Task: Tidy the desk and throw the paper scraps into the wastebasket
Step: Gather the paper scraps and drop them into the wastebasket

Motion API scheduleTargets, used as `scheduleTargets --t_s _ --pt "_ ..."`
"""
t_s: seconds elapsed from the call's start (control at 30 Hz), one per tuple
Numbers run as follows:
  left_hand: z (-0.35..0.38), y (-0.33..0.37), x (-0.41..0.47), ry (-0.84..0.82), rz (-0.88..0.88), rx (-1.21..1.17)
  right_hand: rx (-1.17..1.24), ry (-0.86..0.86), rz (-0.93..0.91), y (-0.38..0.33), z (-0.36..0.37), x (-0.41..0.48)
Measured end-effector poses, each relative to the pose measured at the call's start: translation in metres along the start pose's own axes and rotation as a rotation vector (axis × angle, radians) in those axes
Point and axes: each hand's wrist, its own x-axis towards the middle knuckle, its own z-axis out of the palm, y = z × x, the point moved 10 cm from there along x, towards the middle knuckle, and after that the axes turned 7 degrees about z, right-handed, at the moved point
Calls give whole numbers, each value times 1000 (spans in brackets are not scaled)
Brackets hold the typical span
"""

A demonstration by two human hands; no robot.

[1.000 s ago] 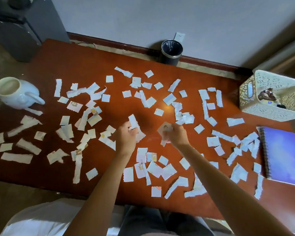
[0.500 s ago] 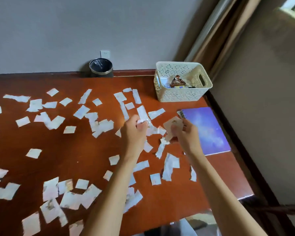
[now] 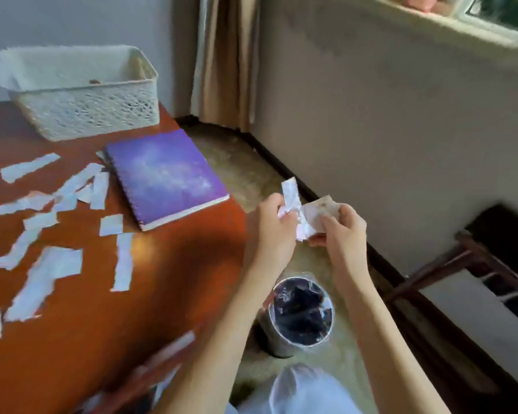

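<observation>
Both hands are off the right end of the red-brown desk [image 3: 168, 264], over the floor. My left hand [image 3: 271, 231] grips a bunch of white paper scraps [image 3: 290, 194] that stick up from the fist. My right hand [image 3: 343, 234] pinches another crumpled scrap [image 3: 319, 212] right beside it. A round metal wastebasket [image 3: 301, 315] with a dark liner stands on the floor, below and between my forearms. Several more white scraps [image 3: 47, 268] lie scattered across the left part of the desk.
A purple spiral notebook [image 3: 162, 177] lies near the desk's right edge. A white perforated basket [image 3: 81, 94] stands behind it at the far corner. Curtains [image 3: 225, 61] hang in the room corner. Dark wooden furniture [image 3: 473, 264] stands against the right wall.
The view has swung right, from the desk to the floor beside it. Both hands have carried their scraps off the desk's right end, above a wastebasket on the floor.
</observation>
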Motion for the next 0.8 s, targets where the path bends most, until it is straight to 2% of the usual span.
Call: scheduleTargets --t_s 0.17,0.3,0.57,0.7,0.8 --pt "120 -46 -17 -233 -174 106 -43 123 215 95 -75 40" --pt "187 -139 -21 -364 -378 195 -49 143 486 199 -89 68" --pt "246 -324 -32 -402 -769 187 -125 41 856 365 -55 102" --pt "266 -376 -42 -354 -932 167 -142 1 982 414 -48 107" --pt "274 -392 -49 -357 -986 203 -146 -10 1034 452 -43 107"
